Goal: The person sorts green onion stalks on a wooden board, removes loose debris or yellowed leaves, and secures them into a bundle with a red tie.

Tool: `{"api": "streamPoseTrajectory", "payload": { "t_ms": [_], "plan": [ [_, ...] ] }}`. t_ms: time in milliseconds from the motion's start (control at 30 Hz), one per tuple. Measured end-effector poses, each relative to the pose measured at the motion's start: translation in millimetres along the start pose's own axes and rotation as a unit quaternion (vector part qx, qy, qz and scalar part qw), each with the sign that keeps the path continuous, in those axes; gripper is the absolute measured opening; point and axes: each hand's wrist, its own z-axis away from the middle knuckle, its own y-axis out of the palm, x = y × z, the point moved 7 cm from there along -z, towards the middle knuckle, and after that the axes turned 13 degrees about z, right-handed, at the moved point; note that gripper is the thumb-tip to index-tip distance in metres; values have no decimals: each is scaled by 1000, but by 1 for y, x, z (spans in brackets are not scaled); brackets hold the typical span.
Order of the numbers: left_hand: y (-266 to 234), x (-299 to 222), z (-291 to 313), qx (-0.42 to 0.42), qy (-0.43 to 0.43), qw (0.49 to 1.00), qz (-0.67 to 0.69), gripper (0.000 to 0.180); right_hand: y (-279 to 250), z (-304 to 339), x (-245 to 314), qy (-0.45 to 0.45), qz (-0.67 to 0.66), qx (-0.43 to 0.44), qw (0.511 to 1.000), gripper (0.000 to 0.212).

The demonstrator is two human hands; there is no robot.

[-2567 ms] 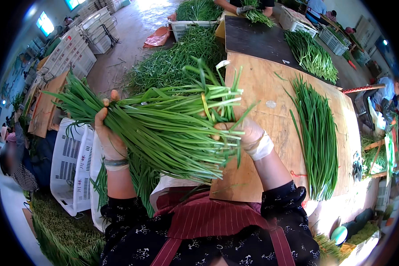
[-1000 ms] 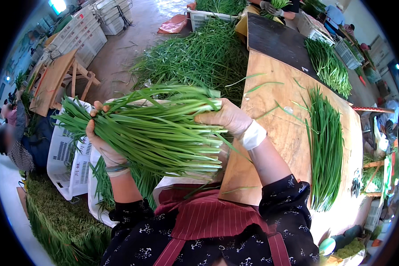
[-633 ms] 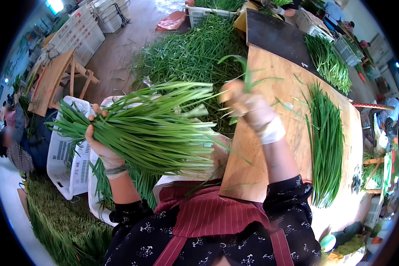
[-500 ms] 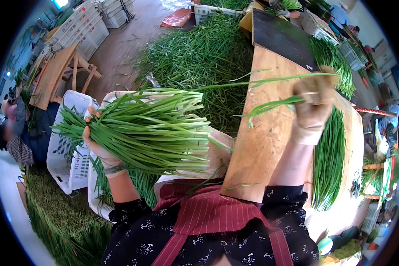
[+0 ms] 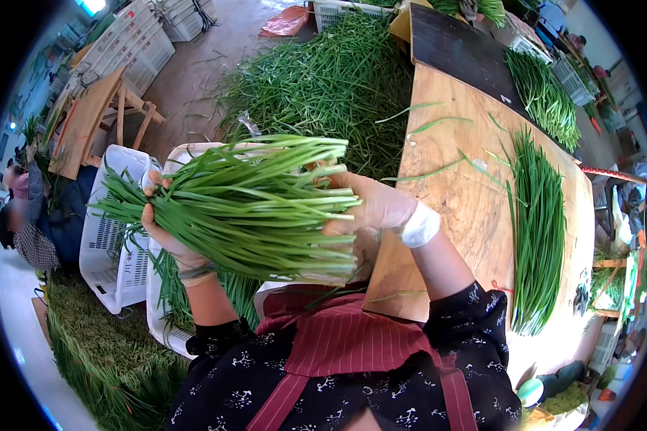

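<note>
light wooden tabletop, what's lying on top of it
Mainly a bundle of long green leaves and several loose leaves; what's under the bundle or behind the right forearm is hidden.

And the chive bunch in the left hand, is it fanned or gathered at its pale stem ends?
Fanned: the chive bunch spreads toward the right hand, narrowing where the left hand grips it.

The held bunch of green stalks (image 5: pixel 244 215) looks smooth with a soft sheen. The broad board (image 5: pixel 460 208) is fairly smooth, grained wood; the dark tabletop (image 5: pixel 460 50) beyond looks more matt. The white crate (image 5: pixel 131 280) is smooth plastic, the striped apron (image 5: pixel 366 352) matt cloth, the orange-red sheet (image 5: pixel 285 21) thin, crinkled, glossy plastic.
</note>
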Motion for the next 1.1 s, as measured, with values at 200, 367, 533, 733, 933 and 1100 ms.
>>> {"api": "streamPoseTrajectory", "payload": {
  "t_ms": [200, 367, 533, 733, 933, 1100],
  "plan": [
    [6, -2, 3, -5, 7, 998, 56, 19, 14, 4, -4, -2, -252, -47, 966, 42],
    [11, 0, 2, 36, -56, 993, 94, 16, 17, 25, -4, 27, -235, 60, 970, 39],
    [-4, 12, 0, 16, -46, 992, 115, 14, 5, 59, -8, 78, -233, 73, 966, 26],
    [10, -3, 2, 50, -40, 997, 33, 12, -99, 123, 1, -286, -217, -246, 900, 30],
    [1, 2, 5, -25, 15, 999, 17, 13, -77, 20, -18, -19, 118, -158, 980, 65],
    [-3, 6, 6, -41, 30, 999, 0, 12, -9, -26, -3, -97, -121, -54, 986, 26]
  ]
}}
